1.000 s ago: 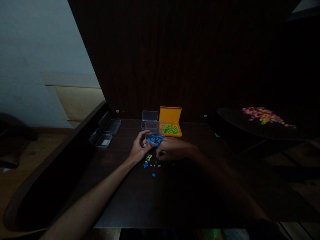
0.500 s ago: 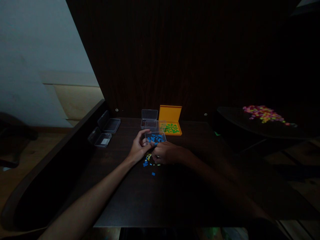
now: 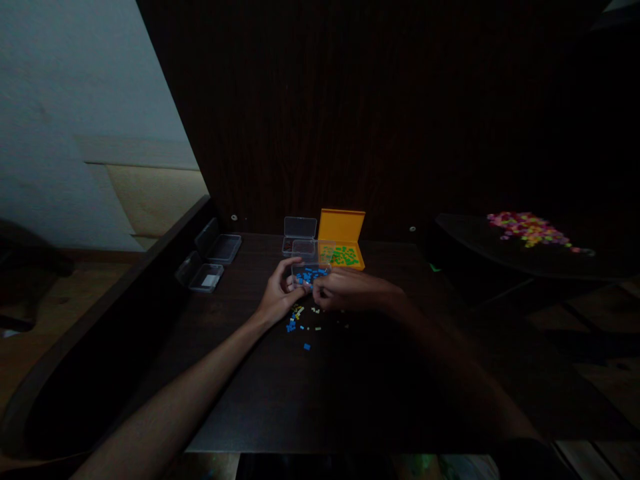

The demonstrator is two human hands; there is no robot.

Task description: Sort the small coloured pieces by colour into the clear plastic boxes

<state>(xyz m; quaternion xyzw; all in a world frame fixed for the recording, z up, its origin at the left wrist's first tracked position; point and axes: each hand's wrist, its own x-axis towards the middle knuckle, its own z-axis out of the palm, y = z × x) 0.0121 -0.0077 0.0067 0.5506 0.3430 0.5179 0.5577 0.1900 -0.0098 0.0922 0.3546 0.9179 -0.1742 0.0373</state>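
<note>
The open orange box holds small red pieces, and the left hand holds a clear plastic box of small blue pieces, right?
Not quite: the head view shows small green pieces in the open orange box. The left hand does hold the clear plastic box of small blue pieces.

I have both bare arms reaching in from the near edge. My left arm (image 3: 200,377) slants from near left toward the far middle, its wrist almost straight. The left hand (image 3: 277,293) is curved into a C, index finger on the far side, thumb pointing right on the near side. My right arm (image 3: 453,353) enters from near right; the right hand (image 3: 345,290) points left, back up, fingers curled, just beside the left hand's thumb.
</note>
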